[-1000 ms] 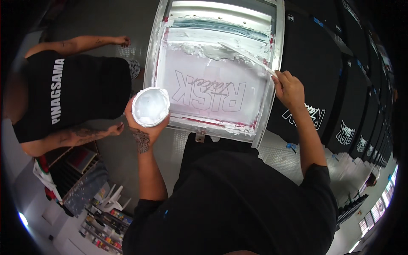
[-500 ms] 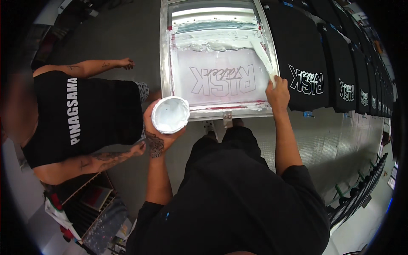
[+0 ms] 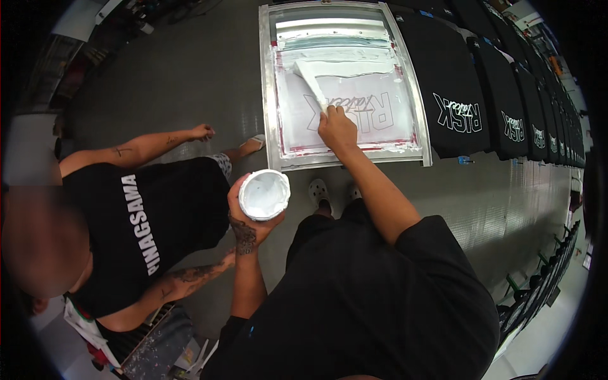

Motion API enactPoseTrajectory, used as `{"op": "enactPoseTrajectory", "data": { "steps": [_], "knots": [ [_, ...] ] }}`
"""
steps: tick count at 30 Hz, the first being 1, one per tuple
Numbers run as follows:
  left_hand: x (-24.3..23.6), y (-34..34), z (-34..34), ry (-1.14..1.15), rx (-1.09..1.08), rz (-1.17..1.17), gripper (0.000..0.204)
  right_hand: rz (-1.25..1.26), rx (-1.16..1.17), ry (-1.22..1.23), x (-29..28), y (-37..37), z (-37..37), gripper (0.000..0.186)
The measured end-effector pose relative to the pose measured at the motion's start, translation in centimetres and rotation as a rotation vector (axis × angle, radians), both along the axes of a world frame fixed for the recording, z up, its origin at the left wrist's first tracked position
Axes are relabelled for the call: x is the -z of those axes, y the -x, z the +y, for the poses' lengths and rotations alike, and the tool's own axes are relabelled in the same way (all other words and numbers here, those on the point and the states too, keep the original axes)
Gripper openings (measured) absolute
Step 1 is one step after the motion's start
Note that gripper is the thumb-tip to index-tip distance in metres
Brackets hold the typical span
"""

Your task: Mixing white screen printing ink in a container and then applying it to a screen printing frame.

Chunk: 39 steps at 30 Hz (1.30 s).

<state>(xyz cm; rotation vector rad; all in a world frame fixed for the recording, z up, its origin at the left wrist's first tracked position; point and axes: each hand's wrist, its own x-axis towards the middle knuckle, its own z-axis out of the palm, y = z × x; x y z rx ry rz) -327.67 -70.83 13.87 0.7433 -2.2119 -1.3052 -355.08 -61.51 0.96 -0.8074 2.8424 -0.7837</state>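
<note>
My right hand (image 3: 339,130) is closed round the handle of a white spatula (image 3: 308,82), whose broad end rests in the thick white ink (image 3: 345,67) on the screen printing frame (image 3: 420,126). Below that ink, a lettered design shows through the pale mesh (image 3: 304,134), partly covered by my hand. In my left hand (image 3: 244,212) is an open white tub (image 3: 286,190), tilted toward me, with white ink coating its inside. The tub stays just off the near left corner of the frame, apart from it. Across the far part of the mesh lies a metal squeegee bar (image 3: 329,30).
Black printed shirts (image 3: 443,69) lie on a long row of boards to the right. At my left stands a co-worker (image 3: 183,209) in a black sleeveless top, one arm stretched toward the frame. A dark rack (image 3: 538,272) runs along the lower right.
The spatula and my right hand have swept left across the screen. My left hand with the tub has come slightly nearer. The co-worker appears a bit lower and further right.
</note>
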Motion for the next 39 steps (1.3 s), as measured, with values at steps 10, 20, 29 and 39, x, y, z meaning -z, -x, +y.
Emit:
{"op": "enactPoseTrajectory", "data": {
  "steps": [10,20,29,39],
  "knots": [
    [2.4,1.4,-2.7,0.092,0.044,-0.023,0.099,0.101,-0.021,-0.052,2.2,6.1,1.3,0.025],
    [1.0,2.7,2.1,-0.021,0.046,0.03,0.098,-0.155,0.144,0.188,1.4,13.4,9.3,0.03],
    [-3.0,1.1,13.3,0.016,-0.087,0.003,0.098,-0.041,0.012,-0.049,-1.9,17.1,16.0,0.033],
    [-3.8,-7.2,30.4,0.003,-0.306,-0.05,0.099,-0.025,0.004,0.05,-3.9,17.4,22.3,0.035]
  ]
}}
